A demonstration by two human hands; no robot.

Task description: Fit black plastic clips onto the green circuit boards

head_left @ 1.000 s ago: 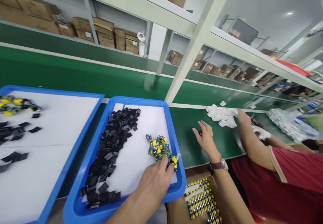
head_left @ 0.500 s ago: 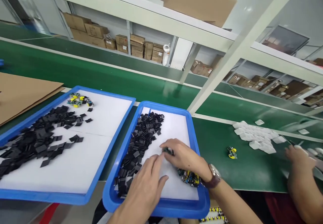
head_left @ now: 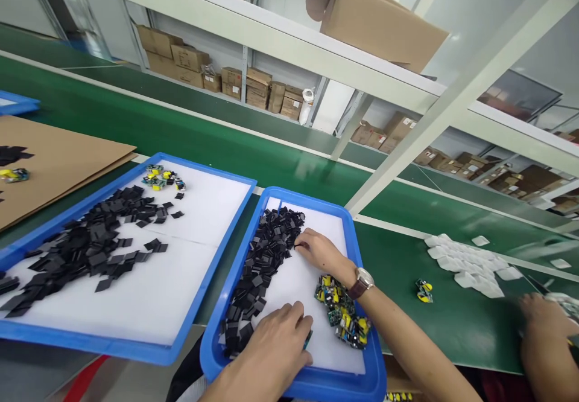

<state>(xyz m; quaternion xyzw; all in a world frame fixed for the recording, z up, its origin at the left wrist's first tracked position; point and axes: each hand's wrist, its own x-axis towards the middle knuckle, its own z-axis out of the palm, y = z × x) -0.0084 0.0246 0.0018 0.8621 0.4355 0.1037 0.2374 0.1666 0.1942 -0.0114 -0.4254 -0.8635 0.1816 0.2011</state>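
My right hand (head_left: pixel 320 251), with a watch on its wrist, reaches over the blue-rimmed tray (head_left: pixel 355 251). Its fingertips pinch a small black square at the right edge of a heap of black squares (head_left: pixel 257 263). Lower in the same tray, my left hand (head_left: pixel 278 344) is closed around a small circuit board (head_left: pixel 308 340); only a green edge of it shows past the fingers. A cluster of circuit boards with yellow parts (head_left: pixel 341 311) lies on the white liner, below my right wrist.
Left of my tray stands a second blue tray (head_left: pixel 217 251) with black squares and boards. Cardboard sheets (head_left: pixel 67 160) lie beyond it. On the green bench to the right are a board (head_left: pixel 424 291), white pieces (head_left: pixel 465 260) and another person's hand (head_left: pixel 545 314). A slanted post (head_left: pixel 407 130) rises behind.
My hands have moved apart. The right one went up to the black squares and took hold of one; the left one drew back lower with the board. The whole view has shifted slightly.
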